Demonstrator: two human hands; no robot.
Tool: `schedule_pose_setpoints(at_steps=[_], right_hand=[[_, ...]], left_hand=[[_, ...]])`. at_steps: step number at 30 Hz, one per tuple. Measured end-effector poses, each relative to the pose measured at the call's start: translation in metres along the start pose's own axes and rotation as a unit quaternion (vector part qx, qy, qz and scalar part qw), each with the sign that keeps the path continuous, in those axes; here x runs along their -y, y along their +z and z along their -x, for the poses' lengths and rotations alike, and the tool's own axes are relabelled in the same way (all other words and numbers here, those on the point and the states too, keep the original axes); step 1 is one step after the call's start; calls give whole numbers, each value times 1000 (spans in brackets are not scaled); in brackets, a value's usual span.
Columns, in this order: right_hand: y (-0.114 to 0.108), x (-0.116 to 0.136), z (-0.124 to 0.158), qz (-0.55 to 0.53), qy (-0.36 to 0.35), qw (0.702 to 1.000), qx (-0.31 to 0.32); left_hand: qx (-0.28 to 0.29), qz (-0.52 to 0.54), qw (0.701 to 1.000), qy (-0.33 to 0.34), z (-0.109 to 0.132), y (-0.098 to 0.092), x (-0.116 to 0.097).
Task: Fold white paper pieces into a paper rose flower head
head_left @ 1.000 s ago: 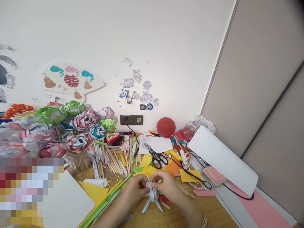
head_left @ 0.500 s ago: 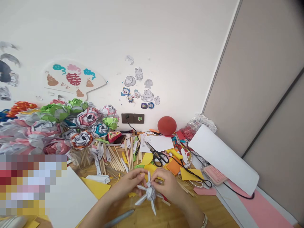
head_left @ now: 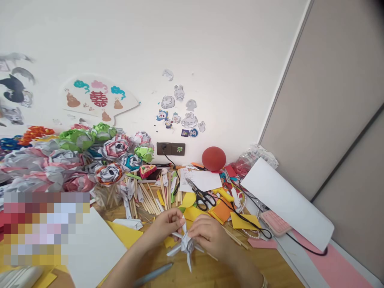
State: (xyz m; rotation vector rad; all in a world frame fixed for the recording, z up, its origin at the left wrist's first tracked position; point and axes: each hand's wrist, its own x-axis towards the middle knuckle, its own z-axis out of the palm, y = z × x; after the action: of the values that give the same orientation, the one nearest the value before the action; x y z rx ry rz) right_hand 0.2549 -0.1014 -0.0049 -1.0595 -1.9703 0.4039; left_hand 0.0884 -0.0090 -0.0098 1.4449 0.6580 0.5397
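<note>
At the near edge of the wooden table, low in the head view, you hold a spiky folded paper piece, grey and white, just above the wood. Your left hand comes in from 8 o'clock, and its thumb and fingertips are pinched together on the upright point at the top of the piece. Your right hand comes in from 4 o'clock and is closed on the right side of the piece, its fingers curled over the folds, so you cannot see the paper beneath them. A bracelet sits on that wrist. Free points of the piece stick out toward 6 and 8 o'clock.

From the piece, a grey pen lies on the table at 7 o'clock, near your left forearm. A yellow sheet lies at 9 o'clock, with a white sheet beyond it. Black-handled scissors lie at 12 o'clock on coloured paper scraps, and a heap of wooden sticks lies at 11 o'clock. Paper roses are bunched at 10 o'clock against the wall. A red ball rests at 1 o'clock by the wall, and a black cable loops at 2 o'clock beside a pink keypad.
</note>
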Motion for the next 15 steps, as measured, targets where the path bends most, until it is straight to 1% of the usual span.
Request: schedule_pose_setpoints(at_steps=[3,4,8,11,13,15], right_hand=[[0,6,1,29,36,999,2],[1,7,2,42,37,998,3],[9,7,4,93,-6,996,16],[12,7,4,114,-22,993,37],[12,8,3,122,-17,991,46],[12,9,2,131,-1,991,40]], left_hand=[[-8,-8,1000,2,0,3,0],[-13,-12,1000,2,0,3,0],[-46,-24,999,-1,-3,3,3],[-68,-28,997,-6,-5,2,5],[-75,-31,997,-9,-6,2,7],[-79,-33,996,-11,-7,3,8]])
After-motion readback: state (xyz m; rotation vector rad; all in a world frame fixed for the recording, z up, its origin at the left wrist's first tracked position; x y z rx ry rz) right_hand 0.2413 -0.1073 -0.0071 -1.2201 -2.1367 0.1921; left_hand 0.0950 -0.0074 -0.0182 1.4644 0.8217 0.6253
